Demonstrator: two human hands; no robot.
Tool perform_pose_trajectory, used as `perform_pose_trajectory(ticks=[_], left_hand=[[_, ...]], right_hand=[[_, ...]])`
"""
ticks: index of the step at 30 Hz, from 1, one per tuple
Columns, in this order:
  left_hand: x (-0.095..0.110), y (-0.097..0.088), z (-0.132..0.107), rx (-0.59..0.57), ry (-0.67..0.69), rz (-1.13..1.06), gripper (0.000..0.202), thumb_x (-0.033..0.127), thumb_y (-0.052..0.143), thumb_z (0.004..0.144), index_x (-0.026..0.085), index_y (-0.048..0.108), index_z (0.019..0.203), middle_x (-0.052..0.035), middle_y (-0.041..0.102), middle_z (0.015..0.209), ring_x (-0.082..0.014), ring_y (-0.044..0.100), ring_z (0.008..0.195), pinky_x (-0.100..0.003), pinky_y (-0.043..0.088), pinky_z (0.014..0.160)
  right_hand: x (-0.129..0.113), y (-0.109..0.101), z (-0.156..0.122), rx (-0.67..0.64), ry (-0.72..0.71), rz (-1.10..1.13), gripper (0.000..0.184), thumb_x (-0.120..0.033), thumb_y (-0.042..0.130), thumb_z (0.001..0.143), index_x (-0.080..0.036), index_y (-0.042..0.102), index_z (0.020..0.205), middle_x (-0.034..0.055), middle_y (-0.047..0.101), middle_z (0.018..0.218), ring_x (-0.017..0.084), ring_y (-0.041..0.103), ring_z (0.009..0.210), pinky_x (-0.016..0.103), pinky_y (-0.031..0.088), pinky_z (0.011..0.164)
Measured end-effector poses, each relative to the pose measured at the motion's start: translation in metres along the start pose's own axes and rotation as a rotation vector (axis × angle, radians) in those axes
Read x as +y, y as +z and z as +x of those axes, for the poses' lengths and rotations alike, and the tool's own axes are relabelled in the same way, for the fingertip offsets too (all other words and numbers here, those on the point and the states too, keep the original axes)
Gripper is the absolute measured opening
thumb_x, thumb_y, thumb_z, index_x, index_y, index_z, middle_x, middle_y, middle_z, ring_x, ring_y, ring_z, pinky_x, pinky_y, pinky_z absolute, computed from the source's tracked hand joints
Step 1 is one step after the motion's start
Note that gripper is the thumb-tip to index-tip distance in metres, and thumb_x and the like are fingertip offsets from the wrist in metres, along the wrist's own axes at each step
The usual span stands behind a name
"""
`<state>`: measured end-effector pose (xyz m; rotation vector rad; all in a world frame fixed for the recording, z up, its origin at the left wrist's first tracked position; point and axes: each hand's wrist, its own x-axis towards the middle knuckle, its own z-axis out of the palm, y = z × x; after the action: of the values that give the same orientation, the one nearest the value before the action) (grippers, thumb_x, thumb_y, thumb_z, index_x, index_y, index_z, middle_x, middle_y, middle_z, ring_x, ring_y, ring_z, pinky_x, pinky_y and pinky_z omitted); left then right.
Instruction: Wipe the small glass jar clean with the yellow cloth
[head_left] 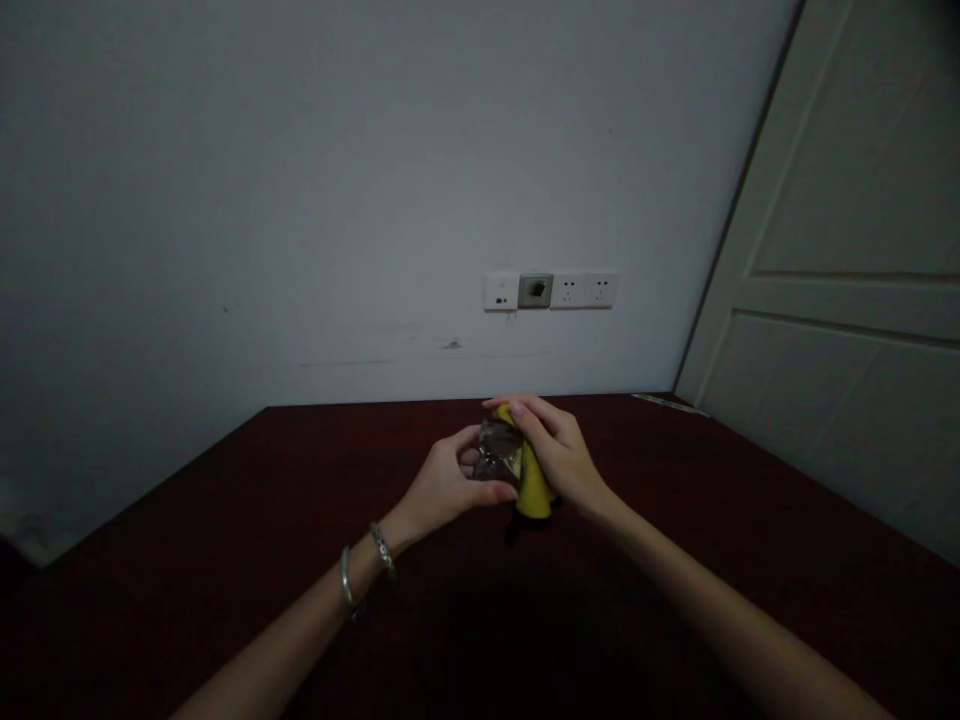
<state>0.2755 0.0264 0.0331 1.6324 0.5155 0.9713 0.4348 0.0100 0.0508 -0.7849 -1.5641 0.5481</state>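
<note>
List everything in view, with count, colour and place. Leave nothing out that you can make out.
Clear object: 1, see-through with shine, in the left hand; exact kind unclear
Cloth: 1, yellow, against the clear object, under the right hand
Table: 1, dark red, below the hands
Wall: pale grey, behind the table
White plates: 3, white, in a row low on the wall
Grey plate: 1, grey with a dark centre, in the same row
Scuffs: several, dark, low on the wall
Strip: 1, pale, table's far right edge
Door: 1, pale, right side
Bracelets: 2, silver, left wrist
Left hand: 1, bare, centre
Right hand: 1, bare, right of centre
</note>
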Motion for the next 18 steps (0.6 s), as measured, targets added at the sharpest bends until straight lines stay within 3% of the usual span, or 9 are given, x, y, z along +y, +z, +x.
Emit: perform_pose_trajectory(ticks=[3,8,13,18], left_hand=[[-0.0002,-0.0017,0.002,0.032,0.024,0.001,0.067,0.048,0.083,0.051,0.012,0.059,0.103,-0.01,0.067,0.096,-0.022,0.063,0.086,-0.035,0.049,0.079],[0.0004,-0.0076,0.0027,0.102,0.03,0.047,0.058,0.055,0.075,0.06,0.012,0.064,0.097,-0.0088,0.067,0.092,-0.0215,0.061,0.084,-0.033,0.048,0.077],[0.0007,-0.0089,0.005,0.13,-0.027,0.044,0.056,0.057,0.072,0.063,0.011,0.064,0.094,-0.0083,0.067,0.088,-0.0204,0.06,0.079,-0.032,0.047,0.073],[-0.0023,-0.0077,0.0077,0.167,-0.047,0.087,0.055,0.06,0.068,0.065,0.012,0.064,0.092,-0.0077,0.066,0.086,-0.0192,0.059,0.078,-0.032,0.047,0.075]], right_hand=[[-0.0001,-0.0033,-0.0034,-0.08,-0.038,0.036,0.033,-0.044,0.049,0.088,-0.024,0.063,0.111,0.0059,0.066,0.111,0.02,0.061,0.103,0.037,0.047,0.091],[-0.0058,-0.0097,-0.007,-0.213,-0.28,-0.135,0.056,-0.052,0.058,0.08,-0.026,0.048,0.13,0.0095,0.052,0.128,0.025,0.05,0.117,0.045,0.041,0.1],[-0.0077,-0.007,-0.0077,-0.297,-0.445,-0.37,0.089,-0.044,0.075,0.067,-0.026,0.029,0.142,0.0132,0.039,0.138,0.031,0.035,0.13,0.051,0.034,0.107],[-0.0013,-0.0043,-0.0072,-0.341,-0.44,-0.467,0.091,-0.036,0.07,0.074,-0.026,0.015,0.146,0.0153,0.033,0.142,0.032,0.031,0.133,0.053,0.035,0.106]])
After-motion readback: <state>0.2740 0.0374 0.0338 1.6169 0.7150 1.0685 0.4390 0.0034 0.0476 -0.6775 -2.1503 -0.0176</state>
